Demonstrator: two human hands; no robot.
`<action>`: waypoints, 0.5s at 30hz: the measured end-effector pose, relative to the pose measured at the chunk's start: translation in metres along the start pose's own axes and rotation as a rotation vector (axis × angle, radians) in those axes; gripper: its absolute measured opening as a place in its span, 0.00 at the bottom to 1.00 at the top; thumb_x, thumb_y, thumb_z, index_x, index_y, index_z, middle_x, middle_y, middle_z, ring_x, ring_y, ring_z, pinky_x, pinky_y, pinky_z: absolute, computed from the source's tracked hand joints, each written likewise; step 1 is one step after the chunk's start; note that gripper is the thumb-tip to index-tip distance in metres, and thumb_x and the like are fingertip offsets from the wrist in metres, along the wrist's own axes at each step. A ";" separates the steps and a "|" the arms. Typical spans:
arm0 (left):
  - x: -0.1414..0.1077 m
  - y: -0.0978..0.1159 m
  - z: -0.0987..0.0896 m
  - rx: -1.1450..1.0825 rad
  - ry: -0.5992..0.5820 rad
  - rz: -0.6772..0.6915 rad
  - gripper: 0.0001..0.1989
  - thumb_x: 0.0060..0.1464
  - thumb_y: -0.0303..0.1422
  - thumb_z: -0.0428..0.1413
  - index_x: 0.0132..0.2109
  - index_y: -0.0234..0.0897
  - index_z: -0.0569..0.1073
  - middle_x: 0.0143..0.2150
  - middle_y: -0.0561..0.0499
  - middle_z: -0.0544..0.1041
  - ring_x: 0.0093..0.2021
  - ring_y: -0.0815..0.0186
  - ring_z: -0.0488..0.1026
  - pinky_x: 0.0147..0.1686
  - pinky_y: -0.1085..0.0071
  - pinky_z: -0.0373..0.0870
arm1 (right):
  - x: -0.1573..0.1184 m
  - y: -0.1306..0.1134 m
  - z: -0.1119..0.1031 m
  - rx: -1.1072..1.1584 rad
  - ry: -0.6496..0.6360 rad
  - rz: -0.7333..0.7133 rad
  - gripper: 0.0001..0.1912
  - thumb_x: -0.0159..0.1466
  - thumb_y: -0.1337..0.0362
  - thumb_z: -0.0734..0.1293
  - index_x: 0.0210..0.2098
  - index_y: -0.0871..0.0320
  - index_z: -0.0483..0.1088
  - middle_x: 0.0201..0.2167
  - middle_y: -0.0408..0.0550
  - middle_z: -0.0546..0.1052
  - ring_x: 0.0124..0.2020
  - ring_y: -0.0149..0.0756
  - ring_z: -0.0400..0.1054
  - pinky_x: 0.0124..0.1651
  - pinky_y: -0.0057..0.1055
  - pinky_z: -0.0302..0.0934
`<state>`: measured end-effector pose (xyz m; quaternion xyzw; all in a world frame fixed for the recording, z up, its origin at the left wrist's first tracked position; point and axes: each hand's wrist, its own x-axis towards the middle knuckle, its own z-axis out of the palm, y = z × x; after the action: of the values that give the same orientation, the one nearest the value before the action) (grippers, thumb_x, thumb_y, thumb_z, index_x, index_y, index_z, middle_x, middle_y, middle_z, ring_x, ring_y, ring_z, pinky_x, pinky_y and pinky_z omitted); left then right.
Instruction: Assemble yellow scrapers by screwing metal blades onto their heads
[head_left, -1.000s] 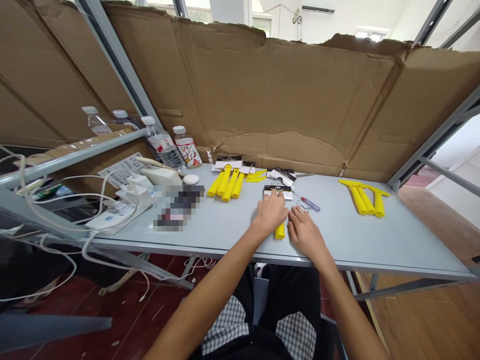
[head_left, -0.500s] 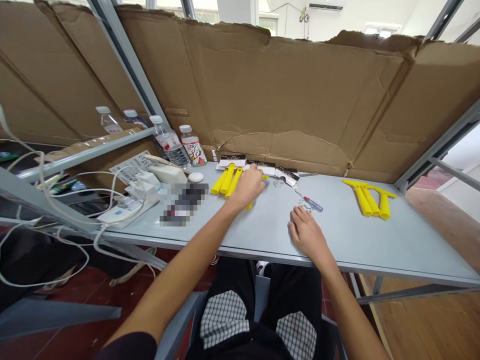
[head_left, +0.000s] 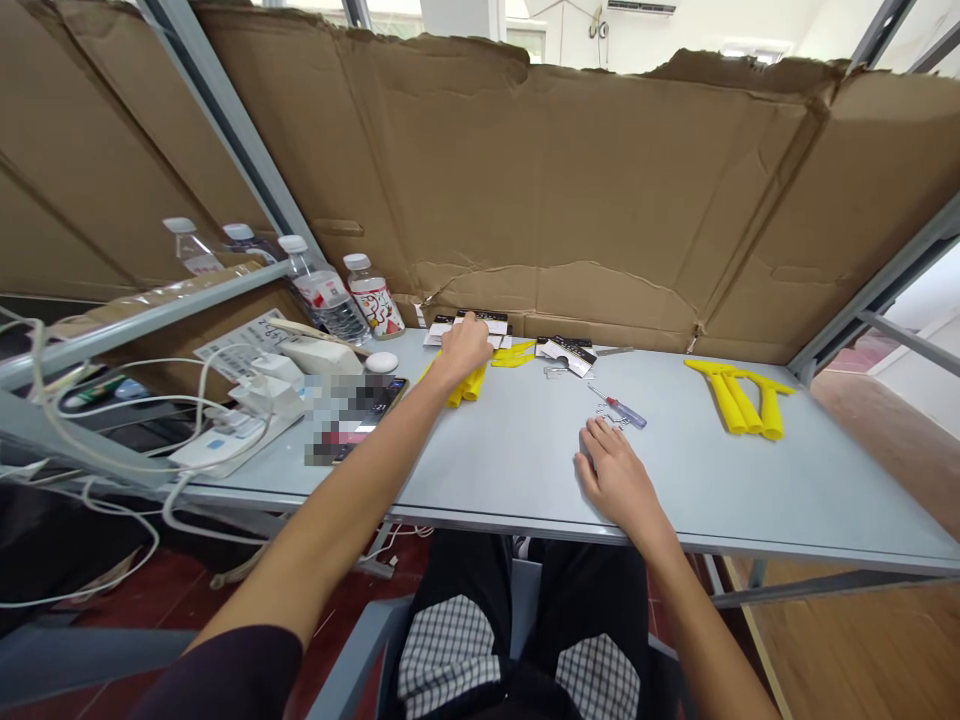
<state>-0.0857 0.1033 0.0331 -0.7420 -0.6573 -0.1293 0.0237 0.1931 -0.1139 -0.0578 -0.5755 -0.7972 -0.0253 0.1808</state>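
Note:
My left hand (head_left: pixel 465 350) reaches to the back of the table with its fingers curled. It is over yellow plastic handles (head_left: pixel 472 386) and black-and-white cards (head_left: pixel 495 324); whatever it grips is hidden beneath it. To its right lies a flat yellow piece (head_left: pixel 514 354). More black-and-white cards (head_left: pixel 568 354) rest farther right. My right hand (head_left: pixel 613 470) lies flat near the table's front edge, fingers stretched and holding nothing. Just beyond its fingertips are small metal pieces (head_left: pixel 613 416) and a screwdriver (head_left: pixel 627 412) with a clear purplish handle and a red collar.
Yellow T-shaped plastic pieces (head_left: pixel 741 396) lie at the right. On the left are a phone (head_left: pixel 388 398), partly blurred, a white round object (head_left: pixel 381 362), a power strip (head_left: pixel 217 446) with cables, and bottles (head_left: pixel 375 298). A cardboard wall (head_left: pixel 570 190) closes off the back.
My left hand has moved left onto the yellow handles, and a black-and-white card beneath it now lies farther left. The flat yellow piece is uncovered. My right hand stays in place.

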 end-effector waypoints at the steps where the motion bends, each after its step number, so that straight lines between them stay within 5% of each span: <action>1: 0.000 0.002 0.001 0.012 -0.004 -0.017 0.17 0.63 0.26 0.54 0.55 0.24 0.80 0.61 0.26 0.74 0.57 0.42 0.76 0.55 0.48 0.73 | 0.000 0.000 0.000 0.001 0.001 -0.001 0.27 0.78 0.60 0.57 0.68 0.69 0.72 0.73 0.64 0.70 0.77 0.58 0.59 0.79 0.56 0.54; 8: -0.022 0.015 -0.018 0.074 0.086 0.014 0.20 0.70 0.31 0.49 0.59 0.26 0.79 0.66 0.27 0.73 0.64 0.38 0.71 0.59 0.46 0.72 | 0.000 -0.002 -0.003 0.014 -0.002 0.011 0.27 0.78 0.60 0.57 0.68 0.68 0.72 0.73 0.64 0.70 0.78 0.57 0.59 0.79 0.56 0.53; 11: -0.067 0.035 -0.055 -0.098 0.181 0.316 0.22 0.75 0.35 0.45 0.59 0.32 0.81 0.61 0.35 0.78 0.59 0.48 0.77 0.62 0.51 0.73 | 0.000 -0.003 -0.006 0.018 -0.011 0.007 0.27 0.78 0.61 0.57 0.68 0.70 0.71 0.73 0.65 0.70 0.78 0.58 0.59 0.79 0.55 0.53; 15: -0.171 0.068 -0.122 -0.364 0.152 0.817 0.20 0.76 0.38 0.45 0.56 0.45 0.81 0.52 0.47 0.84 0.54 0.58 0.81 0.58 0.57 0.80 | 0.000 -0.004 -0.009 0.038 -0.004 0.000 0.26 0.78 0.62 0.58 0.67 0.70 0.72 0.72 0.66 0.72 0.76 0.60 0.61 0.79 0.55 0.53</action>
<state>-0.0557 -0.0967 0.1222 -0.9210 -0.2736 -0.2769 -0.0100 0.1915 -0.1172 -0.0482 -0.5720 -0.7979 -0.0090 0.1900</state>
